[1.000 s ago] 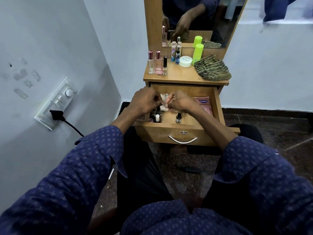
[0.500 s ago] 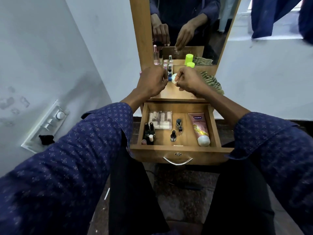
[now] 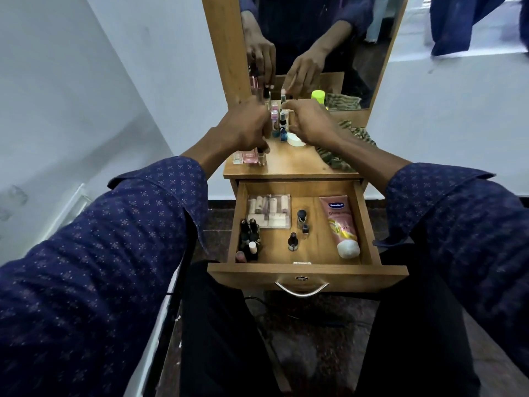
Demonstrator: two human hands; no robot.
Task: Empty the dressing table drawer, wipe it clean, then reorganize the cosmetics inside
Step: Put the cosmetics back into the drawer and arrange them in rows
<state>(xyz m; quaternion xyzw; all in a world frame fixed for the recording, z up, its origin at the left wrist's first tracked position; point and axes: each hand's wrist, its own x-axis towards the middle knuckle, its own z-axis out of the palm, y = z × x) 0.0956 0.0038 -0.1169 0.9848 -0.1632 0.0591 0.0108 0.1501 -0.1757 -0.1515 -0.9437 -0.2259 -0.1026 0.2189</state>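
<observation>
The left hand (image 3: 243,130) pinches a small bottle (image 3: 261,156) onto the desk (image 3: 292,164); whether the right hand's (image 3: 310,121) grip holds anything is hidden. Crowded bottles nearby could topple if knuckles brush them. The drawer (image 3: 307,275) stays open, still part-full.

Single head cam, looks fwd and down, close over open drawer (image 3: 297,224).

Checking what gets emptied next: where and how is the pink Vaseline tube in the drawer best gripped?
Grip the pink Vaseline tube around its mid-body, coming from above with the fingers across its width. It lies flat along the right side of the open wooden drawer, white cap toward the front; the right drawer wall is close, while the left flank has bare floor beside it.
</observation>
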